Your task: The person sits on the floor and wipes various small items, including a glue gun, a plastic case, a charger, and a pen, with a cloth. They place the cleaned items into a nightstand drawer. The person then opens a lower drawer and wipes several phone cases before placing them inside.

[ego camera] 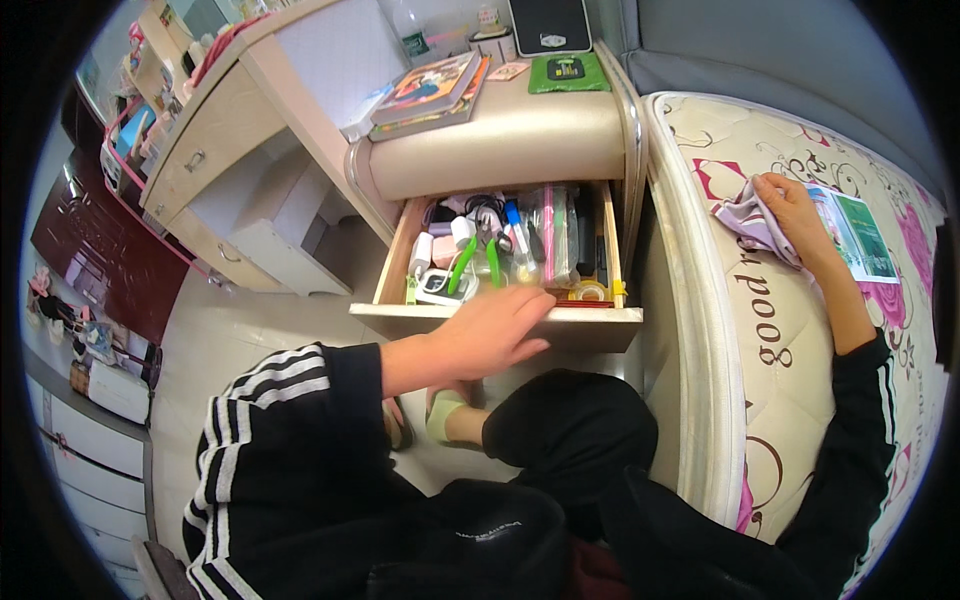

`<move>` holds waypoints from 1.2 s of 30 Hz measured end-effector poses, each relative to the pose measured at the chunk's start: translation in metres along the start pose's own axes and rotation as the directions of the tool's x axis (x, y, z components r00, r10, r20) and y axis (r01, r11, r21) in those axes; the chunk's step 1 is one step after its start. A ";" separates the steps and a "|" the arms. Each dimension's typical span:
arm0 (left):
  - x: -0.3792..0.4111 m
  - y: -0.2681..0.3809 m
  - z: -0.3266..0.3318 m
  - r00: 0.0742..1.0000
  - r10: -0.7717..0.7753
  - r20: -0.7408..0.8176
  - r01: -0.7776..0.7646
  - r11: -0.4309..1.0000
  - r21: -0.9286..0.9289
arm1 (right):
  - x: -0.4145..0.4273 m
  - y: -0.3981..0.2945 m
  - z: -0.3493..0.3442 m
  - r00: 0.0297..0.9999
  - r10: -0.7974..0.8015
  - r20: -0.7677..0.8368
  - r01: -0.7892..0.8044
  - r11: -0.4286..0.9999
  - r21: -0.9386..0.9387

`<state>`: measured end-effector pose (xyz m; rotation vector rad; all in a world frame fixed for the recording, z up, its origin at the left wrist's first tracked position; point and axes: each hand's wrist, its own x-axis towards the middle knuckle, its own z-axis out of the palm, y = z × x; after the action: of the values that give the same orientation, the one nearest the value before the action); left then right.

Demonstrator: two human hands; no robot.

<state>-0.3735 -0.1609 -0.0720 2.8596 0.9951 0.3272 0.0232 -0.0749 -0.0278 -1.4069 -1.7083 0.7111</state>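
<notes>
My left hand rests over the front edge of a pulled-out nightstand drawer, its fingers bent over the rim. Inside lie green-handled pliers, a blue-capped pen or marker, white chargers, dark cables, clear plastic bags and a roll of yellowish tape. On the mattress at the right, my right hand grips a crumpled pink and white striped cloth. A green and white printed sheet or booklet lies beside that hand, partly behind it.
On the nightstand top are stacked books, a green packet, a plastic bottle and a dark panel in a white frame. A desk with drawers stands left; the patterned mattress borders the right.
</notes>
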 end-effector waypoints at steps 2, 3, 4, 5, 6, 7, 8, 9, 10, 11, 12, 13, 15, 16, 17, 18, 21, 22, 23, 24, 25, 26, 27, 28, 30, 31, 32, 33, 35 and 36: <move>-0.012 -0.007 -0.004 0.999 -0.032 0.015 0.031 0.998 0.057 | 0.006 0.009 0.003 0.999 -0.022 -0.032 0.024 0.999 0.044; -0.015 -0.010 -0.003 0.999 -0.036 0.016 0.035 0.997 0.073 | 0.006 0.012 0.000 0.998 -0.026 -0.054 0.028 0.998 0.049; -0.018 -0.011 -0.003 0.998 -0.066 0.007 0.065 0.995 0.079 | 0.006 0.012 -0.004 1.000 0.015 0.004 -0.015 0.998 0.067; -0.022 -0.012 -0.004 0.995 -0.096 -0.001 0.096 0.992 0.084 | 0.006 0.016 -0.003 0.999 0.045 -0.030 -0.040 0.990 0.138; -0.024 -0.015 -0.004 0.996 -0.082 -0.039 0.085 0.993 0.078 | 0.005 0.017 -0.003 0.995 0.076 -0.072 -0.060 0.977 0.206; -0.027 -0.017 -0.002 0.996 -0.071 -0.050 0.074 0.995 0.060 | 0.004 0.018 -0.002 0.987 0.110 -0.113 -0.076 0.959 0.272; -0.030 -0.019 0.001 0.996 -0.059 -0.061 0.062 0.997 0.042 | 0.001 0.017 -0.001 0.974 0.163 -0.154 -0.109 0.945 0.309; -0.036 -0.022 0.001 0.995 -0.057 -0.079 0.060 0.998 0.036 | 0.003 0.013 0.002 0.961 0.201 -0.190 -0.125 0.928 0.350; -0.042 -0.024 0.000 0.993 -0.050 -0.110 0.053 0.998 0.021 | 0.004 0.009 0.005 0.945 0.240 -0.224 -0.139 0.910 0.390; -0.048 -0.028 0.000 0.990 -0.059 -0.128 0.063 0.998 0.029 | 0.006 0.004 0.007 0.925 0.280 -0.257 -0.149 0.890 0.430; -0.057 -0.030 -0.003 0.987 -0.067 -0.149 0.073 0.997 0.040 | 0.009 0.011 -0.004 0.953 0.240 -0.186 -0.138 0.888 0.438; -0.063 -0.034 -0.004 0.985 -0.073 -0.158 0.081 0.995 0.050 | 0.011 0.015 -0.007 0.967 0.243 -0.073 -0.167 0.827 0.537; -0.073 -0.043 -0.009 0.980 -0.120 -0.157 0.128 0.991 0.045 | 0.009 0.010 -0.008 0.967 0.219 0.130 -0.246 0.668 0.703; -0.078 -0.050 -0.008 0.979 -0.121 -0.166 0.129 0.991 0.043 | 0.005 -0.001 0.001 0.958 0.276 0.077 -0.244 0.645 0.725; -0.083 -0.056 -0.009 0.977 -0.119 -0.175 0.128 0.991 0.040 | 0.003 -0.002 0.001 0.960 0.277 0.031 -0.224 0.701 0.677; -0.085 -0.060 -0.011 0.976 -0.130 -0.176 0.137 0.990 0.031 | 0.003 0.003 -0.003 0.960 0.278 -0.017 -0.207 0.753 0.624; -0.095 -0.071 -0.009 0.970 -0.118 -0.212 0.125 0.992 0.016 | 0.009 0.028 -0.016 0.966 0.217 -0.144 -0.151 0.916 0.371; -0.096 -0.072 -0.006 0.961 -0.085 -0.264 0.101 0.994 0.046 | 0.009 0.032 -0.015 0.955 0.249 -0.165 -0.164 0.898 0.408; -0.097 -0.074 -0.002 0.955 -0.072 -0.286 0.094 0.994 0.062 | 0.003 0.033 -0.016 0.942 0.281 -0.186 -0.175 0.879 0.444; -0.098 -0.075 0.002 0.948 -0.066 -0.312 0.094 0.993 0.077 | 0.001 0.019 -0.006 0.915 0.312 -0.256 -0.183 0.886 0.425; -0.098 -0.076 0.005 0.939 -0.060 -0.338 0.096 0.991 0.090 | -0.006 0.002 0.005 0.910 0.284 -0.302 -0.165 0.916 0.365; -0.097 -0.078 0.009 0.919 -0.036 -0.393 0.093 0.987 0.128 | -0.012 -0.005 0.008 0.913 0.280 -0.298 -0.177 0.927 0.331; -0.096 -0.081 0.014 0.905 -0.012 -0.426 0.087 0.984 0.156 | -0.018 -0.011 0.012 0.916 0.277 -0.291 -0.189 0.937 0.295; -0.096 -0.083 0.018 0.889 0.006 -0.458 0.089 0.979 0.186 | -0.023 -0.030 0.025 0.939 0.218 -0.266 -0.160 0.961 0.225; -0.095 -0.084 0.020 0.872 0.002 -0.489 0.092 0.982 0.168 | -0.039 -0.072 0.060 0.960 0.128 -0.249 -0.107 0.990 0.097; -0.095 -0.083 0.019 0.874 -0.006 -0.486 0.096 0.982 0.162 | -0.045 -0.086 0.073 0.974 0.119 -0.191 -0.107 0.992 0.073; -0.096 -0.083 0.018 0.876 -0.016 -0.481 0.106 0.982 0.159 | -0.048 -0.101 0.094 0.988 0.045 -0.148 -0.050 0.998 -0.033; -0.096 -0.084 0.018 0.878 -0.022 -0.477 0.108 0.983 0.152 | -0.053 -0.115 0.114 0.995 -0.021 -0.101 0.007 0.990 -0.142; -0.097 -0.086 0.021 0.870 -0.017 -0.492 0.099 0.985 0.140 | -0.059 -0.122 0.141 0.991 -0.056 0.119 0.097 0.923 -0.373; -0.098 -0.088 0.021 0.864 -0.013 -0.503 0.093 0.987 0.133 | -0.055 -0.128 0.152 0.952 -0.157 0.264 0.263 0.859 -0.438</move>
<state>-0.4965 -0.1536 -0.1234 2.9353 1.2174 1.0798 -0.1696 -0.1481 -0.0153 -1.4600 -2.2839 0.3452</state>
